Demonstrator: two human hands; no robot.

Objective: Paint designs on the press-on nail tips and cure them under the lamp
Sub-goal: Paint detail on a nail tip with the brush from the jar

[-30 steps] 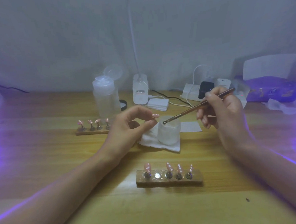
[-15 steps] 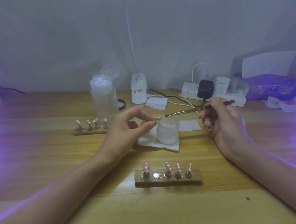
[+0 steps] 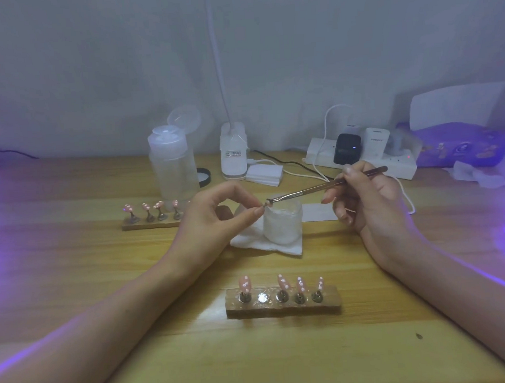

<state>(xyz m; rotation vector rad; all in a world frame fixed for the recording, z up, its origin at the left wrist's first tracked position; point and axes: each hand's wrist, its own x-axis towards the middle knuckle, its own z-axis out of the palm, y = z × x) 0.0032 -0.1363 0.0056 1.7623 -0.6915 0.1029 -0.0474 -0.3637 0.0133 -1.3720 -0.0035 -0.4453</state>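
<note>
Pink, dotted white, on the near nail tips (image 3: 282, 281) in a brown wooden holder (image 3: 331, 304). Same pink with white marks on the far nail tips (image 3: 158, 204). Honey-yellow, straight-grained table (image 3: 197, 359). Bronze-toned nail tool (image 3: 311, 188), frosted white jar (image 3: 283, 225), white tissue (image 3: 282, 247), black charger (image 3: 346, 149), purple box (image 3: 463, 143).

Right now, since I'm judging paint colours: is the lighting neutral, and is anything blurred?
Head view: violet light tints both side edges and streaks the forearms, so not neutral; head view: the nail tip pinched by the left hand looks soft, its design unreadable.
</note>
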